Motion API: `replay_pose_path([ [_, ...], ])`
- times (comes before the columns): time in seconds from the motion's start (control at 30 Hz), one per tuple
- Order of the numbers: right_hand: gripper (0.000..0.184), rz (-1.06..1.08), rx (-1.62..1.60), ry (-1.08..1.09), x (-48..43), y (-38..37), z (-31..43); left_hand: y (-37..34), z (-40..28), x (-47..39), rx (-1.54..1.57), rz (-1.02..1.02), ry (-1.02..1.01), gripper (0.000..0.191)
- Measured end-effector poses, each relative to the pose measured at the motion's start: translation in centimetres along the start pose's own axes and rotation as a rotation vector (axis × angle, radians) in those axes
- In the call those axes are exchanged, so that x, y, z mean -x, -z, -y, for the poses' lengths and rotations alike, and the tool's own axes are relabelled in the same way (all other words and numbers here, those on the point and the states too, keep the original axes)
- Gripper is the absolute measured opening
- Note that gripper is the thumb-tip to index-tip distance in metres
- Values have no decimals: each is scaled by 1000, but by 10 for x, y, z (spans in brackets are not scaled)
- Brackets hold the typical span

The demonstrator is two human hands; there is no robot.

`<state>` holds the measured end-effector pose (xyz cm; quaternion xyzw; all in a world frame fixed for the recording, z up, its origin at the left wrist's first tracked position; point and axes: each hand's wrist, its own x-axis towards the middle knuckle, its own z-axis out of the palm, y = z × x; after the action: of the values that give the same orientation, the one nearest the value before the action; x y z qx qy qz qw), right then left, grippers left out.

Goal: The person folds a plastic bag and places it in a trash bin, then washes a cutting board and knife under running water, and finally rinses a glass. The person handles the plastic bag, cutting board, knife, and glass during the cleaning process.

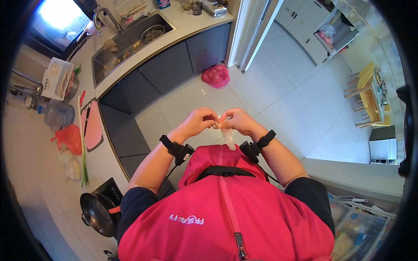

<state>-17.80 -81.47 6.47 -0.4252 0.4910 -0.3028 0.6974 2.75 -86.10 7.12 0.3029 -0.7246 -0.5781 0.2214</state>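
A small clear plastic bag (228, 137) hangs in front of my red vest, its gathered top pinched between my two hands. My left hand (200, 121) holds the bunched end with thumb and forefinger. Close beside it, my right hand (237, 121) grips the bag just below that end, and the rest dangles beneath its fingers. The fingertips of both hands nearly meet. Whether anything is inside the bag I cannot tell.
On the left counter are a pink cutting board (94, 125) with a knife, a long green onion (83, 153), a red bag (70, 138) and a black wok (98, 213). Ahead is a sink (130, 42). A pink bag (216, 76) lies on the floor.
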Motion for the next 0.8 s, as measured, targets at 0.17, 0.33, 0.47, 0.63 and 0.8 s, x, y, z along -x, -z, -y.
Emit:
replay_pose_path([
  [0.17,23,-77,5,124,1,-1,-3,-6,7,4,492,-63,226,16],
  [0.33,24,-8,-162,79,2,3,4,-11,5,8,311,-29,136,26],
  [0.47,38,-30,35,230,1,-1,7,-14,1,5,584,-20,303,35],
  [0.63,56,-208,48,299,6,-8,9,-8,8,2,547,-23,311,35],
  [0.8,61,-327,313,423,31,-6,8,-7,14,3,704,-218,348,28],
])
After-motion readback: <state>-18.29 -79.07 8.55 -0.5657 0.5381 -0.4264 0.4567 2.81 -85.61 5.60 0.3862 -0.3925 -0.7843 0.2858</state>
